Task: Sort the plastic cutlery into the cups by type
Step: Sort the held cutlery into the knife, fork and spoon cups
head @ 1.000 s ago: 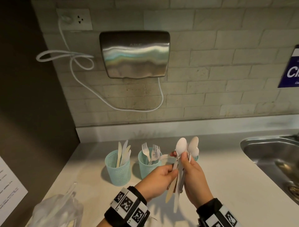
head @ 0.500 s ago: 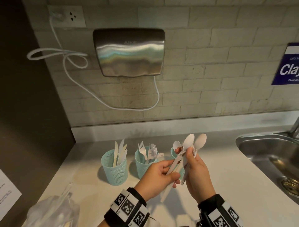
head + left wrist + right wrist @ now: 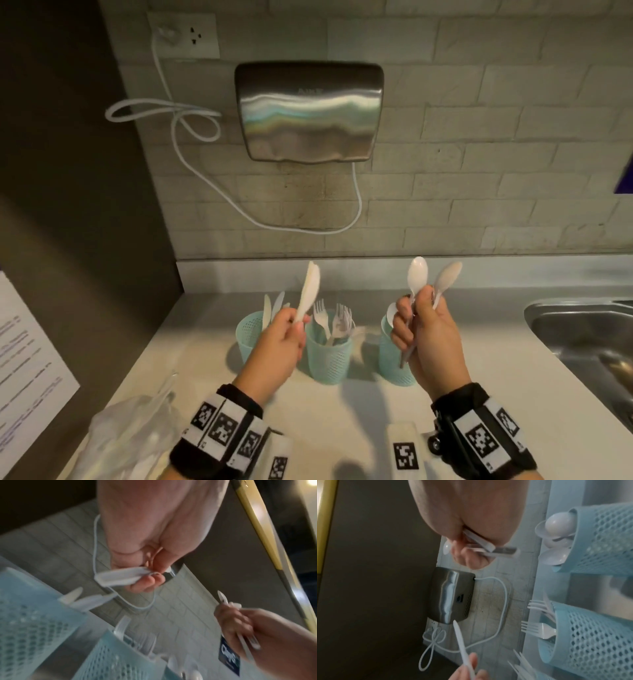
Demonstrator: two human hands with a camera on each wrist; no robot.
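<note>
Three teal mesh cups stand in a row on the counter: the knife cup (image 3: 249, 331), the fork cup (image 3: 329, 358) and the spoon cup (image 3: 389, 359). My left hand (image 3: 297, 322) pinches a white plastic knife (image 3: 310, 291) by its handle, blade up, above the knife cup and the fork cup. The left wrist view shows the knife handle (image 3: 120, 576) between thumb and fingers. My right hand (image 3: 416, 308) grips two white spoons (image 3: 418, 274), bowls up, in front of the spoon cup. In the right wrist view the spoon handles (image 3: 481, 545) stick out of the fist, with the spoon cup (image 3: 599, 536) beside it.
A steel sink (image 3: 582, 339) lies at the right. A hand dryer (image 3: 308, 109) with a white cable hangs on the tiled wall behind the cups. A crumpled clear plastic bag (image 3: 130, 435) sits at the front left, and a dark wall closes the left side.
Both hands held one bundle of cutlery together. They have now parted: the left took the knife away to the left, and the right keeps the two spoons.
</note>
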